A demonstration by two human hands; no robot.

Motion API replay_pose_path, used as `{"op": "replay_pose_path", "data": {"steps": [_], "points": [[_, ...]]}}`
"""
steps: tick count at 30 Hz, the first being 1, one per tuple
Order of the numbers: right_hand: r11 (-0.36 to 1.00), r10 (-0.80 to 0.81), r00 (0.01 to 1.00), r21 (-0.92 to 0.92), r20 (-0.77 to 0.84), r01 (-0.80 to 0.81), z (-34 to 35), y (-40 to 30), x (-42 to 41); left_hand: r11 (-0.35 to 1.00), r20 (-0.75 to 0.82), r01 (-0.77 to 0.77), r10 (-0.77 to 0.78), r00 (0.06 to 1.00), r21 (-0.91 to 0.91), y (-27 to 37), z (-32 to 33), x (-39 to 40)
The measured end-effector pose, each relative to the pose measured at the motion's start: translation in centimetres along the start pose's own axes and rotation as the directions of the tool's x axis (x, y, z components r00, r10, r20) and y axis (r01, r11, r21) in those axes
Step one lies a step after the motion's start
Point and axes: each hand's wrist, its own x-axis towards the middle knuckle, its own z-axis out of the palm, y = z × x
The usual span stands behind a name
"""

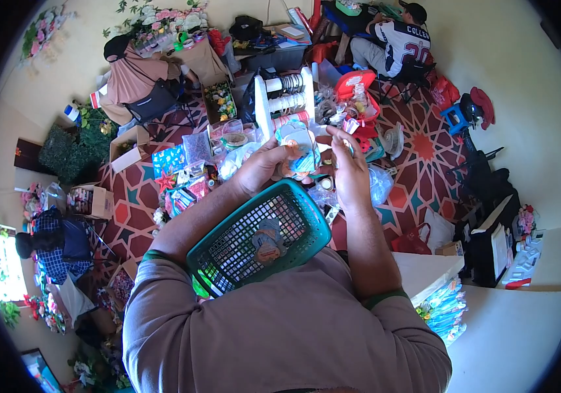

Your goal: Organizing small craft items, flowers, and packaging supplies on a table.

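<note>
My left hand [266, 164] grips a stack of flat paper cutouts [297, 147], pale blue, white and orange, with scalloped edges. At its right my right hand [351, 167] is raised, its fingers curled around a small pale round piece [347, 144]. A green plastic basket [318, 216] with a grid bottom lies tilted below the hands, close to my body. Inside it are a few more cutouts [268, 240], greyish blue and orange. Beyond my hands stands a white ribbon rack [261, 105] with rolls on its bars.
Bagged craft supplies [197, 147], a red open case [354, 83] and a clear plastic bag [380, 184] crowd the patterned carpet ahead. Three people sit around the room: one upper left [138, 78], one upper right [403, 39], one at left [59, 240]. A white surface [428, 270] adjoins my right elbow.
</note>
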Motion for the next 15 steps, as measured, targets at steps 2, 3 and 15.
{"op": "replay_pose_path", "data": {"steps": [2, 3, 15], "points": [[0.999, -0.046, 0.998, 0.015, -0.038, 0.047, 0.3, -0.3, -0.4, 1.0, -0.009, -0.003, 0.003, 1.0, 0.004, 0.0, 0.2, 0.0], [0.999, -0.047, 0.998, 0.014, -0.037, 0.048, 0.2, -0.1, -0.5, 0.999, 0.027, 0.002, -0.003, 1.0, 0.036, 0.0, 0.0, 0.1], [0.984, 0.102, 0.987, -0.155, 0.126, -0.082, 0.5, 0.0, -1.2, 1.0, 0.008, -0.016, 0.017, 1.0, -0.025, -0.3, -0.3, -0.1]]}}
